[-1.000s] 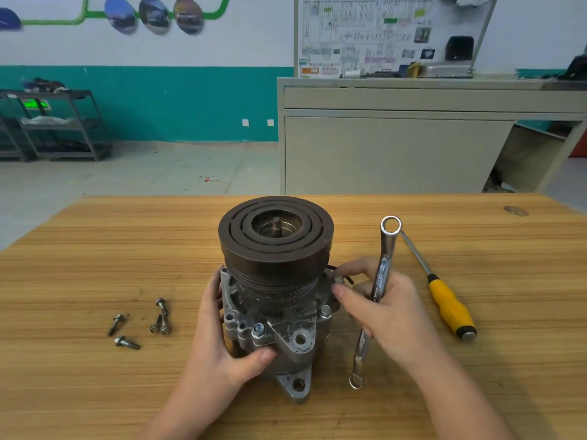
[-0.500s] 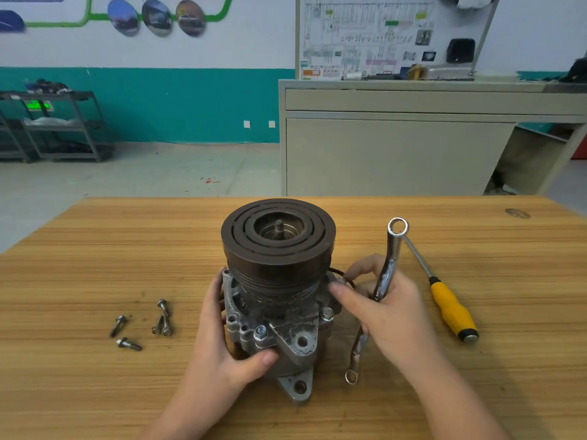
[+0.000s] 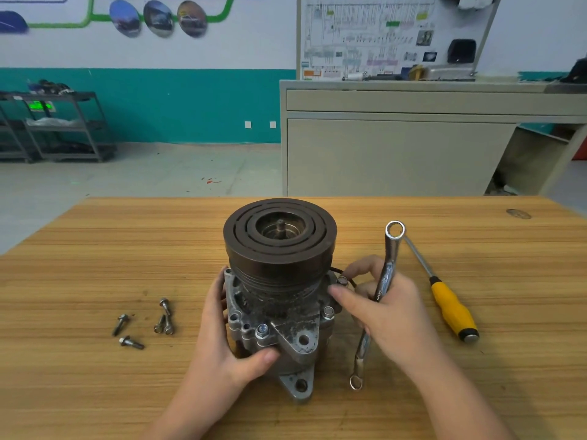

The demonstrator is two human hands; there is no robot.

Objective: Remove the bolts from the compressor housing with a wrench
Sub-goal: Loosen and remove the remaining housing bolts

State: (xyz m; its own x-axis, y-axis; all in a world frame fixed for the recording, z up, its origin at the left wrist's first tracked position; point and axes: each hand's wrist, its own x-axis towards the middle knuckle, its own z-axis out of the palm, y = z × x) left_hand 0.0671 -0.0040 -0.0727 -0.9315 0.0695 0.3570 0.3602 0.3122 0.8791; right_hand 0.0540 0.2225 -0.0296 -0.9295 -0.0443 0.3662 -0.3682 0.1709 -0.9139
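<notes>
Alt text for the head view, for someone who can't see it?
Left hand steadies a compressor upright on a wooden table; right hand holds a ring wrench while fingering a bolt. Loose bolts lie left, a yellow screwdriver right.

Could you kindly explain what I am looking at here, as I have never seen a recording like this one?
There is no robot here: a person works with bare hands, and the single picture comes from a camera worn on their head, looking forward and down. On the wooden table stands a car air-conditioning compressor, pulley end up. The left hand steadies its housing. The right hand holds a ring wrench in its palm while its fingers pinch a bolt at the housing's right edge. Another bolt with a bluish head sits in the front. Five loose bolts lie to the left, and a yellow-handled screwdriver lies to the right.
</notes>
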